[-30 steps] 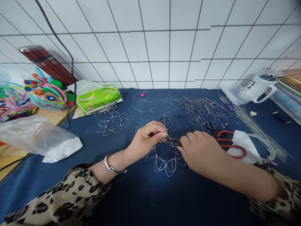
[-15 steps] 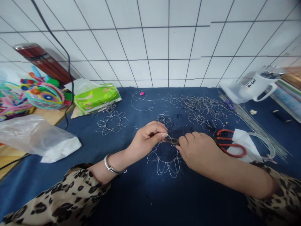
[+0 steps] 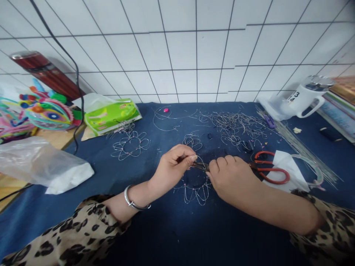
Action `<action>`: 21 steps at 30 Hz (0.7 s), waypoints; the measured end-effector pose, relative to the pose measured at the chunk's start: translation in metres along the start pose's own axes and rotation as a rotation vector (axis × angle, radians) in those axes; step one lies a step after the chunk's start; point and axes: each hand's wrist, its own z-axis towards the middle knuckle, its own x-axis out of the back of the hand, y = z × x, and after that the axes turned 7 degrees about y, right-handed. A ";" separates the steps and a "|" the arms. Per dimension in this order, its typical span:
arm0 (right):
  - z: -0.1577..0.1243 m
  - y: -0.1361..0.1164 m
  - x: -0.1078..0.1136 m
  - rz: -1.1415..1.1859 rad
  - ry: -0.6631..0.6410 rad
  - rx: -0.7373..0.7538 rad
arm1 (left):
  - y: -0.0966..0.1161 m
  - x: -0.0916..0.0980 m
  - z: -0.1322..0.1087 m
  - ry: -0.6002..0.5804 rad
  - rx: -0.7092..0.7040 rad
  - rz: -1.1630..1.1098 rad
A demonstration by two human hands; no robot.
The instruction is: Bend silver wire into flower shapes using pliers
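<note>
My left hand (image 3: 175,165) pinches the wire of a flower-shaped wire ring (image 3: 196,189) between thumb and fingers. Thin looped petals and small pink beads show along its near side; its far part is covered by my hands. My right hand (image 3: 232,178) is closed around pliers (image 3: 202,167), whose dark jaws point left and meet the wire by my left fingertips. The pliers' handles are hidden in my palm. Just beyond my fingers lies a smaller coil of looped wire (image 3: 192,141).
Another wire flower (image 3: 131,145) lies at left, near a green tissue pack (image 3: 111,116) and a plastic bag (image 3: 41,162). At right are red-handled scissors (image 3: 274,175), a tangle of wire scraps (image 3: 233,123), straight wires (image 3: 307,149) and a white mug (image 3: 305,98). A tiled wall stands behind.
The wire flower has shifted slightly up and left and shows fewer petals. Both hands keep their grip, with the pliers still at the wire. The whole view has moved a little.
</note>
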 end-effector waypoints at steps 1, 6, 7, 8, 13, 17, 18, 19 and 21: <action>0.000 0.000 0.000 -0.005 -0.002 0.000 | 0.001 0.000 0.000 -0.002 0.013 -0.012; 0.000 -0.001 -0.001 -0.019 0.000 -0.004 | 0.004 -0.001 -0.001 -0.017 0.076 -0.060; 0.000 -0.001 -0.001 -0.019 0.001 -0.005 | 0.004 -0.001 -0.001 -0.017 0.086 -0.063; 0.000 -0.001 -0.001 -0.016 0.000 -0.005 | 0.004 0.000 -0.002 -0.017 0.091 -0.065; 0.001 0.001 -0.003 0.033 -0.012 -0.021 | -0.001 0.003 -0.001 -0.036 0.044 -0.110; 0.002 0.004 -0.004 0.087 -0.012 -0.017 | -0.003 0.005 0.001 -0.047 -0.001 -0.135; 0.003 0.004 -0.005 0.093 -0.010 -0.017 | -0.003 0.005 0.001 -0.048 -0.006 -0.138; 0.003 0.004 -0.005 0.097 -0.010 -0.018 | -0.003 0.005 0.001 -0.050 -0.010 -0.141; 0.003 0.005 -0.006 0.103 -0.013 -0.020 | -0.003 0.005 0.001 -0.054 -0.011 -0.145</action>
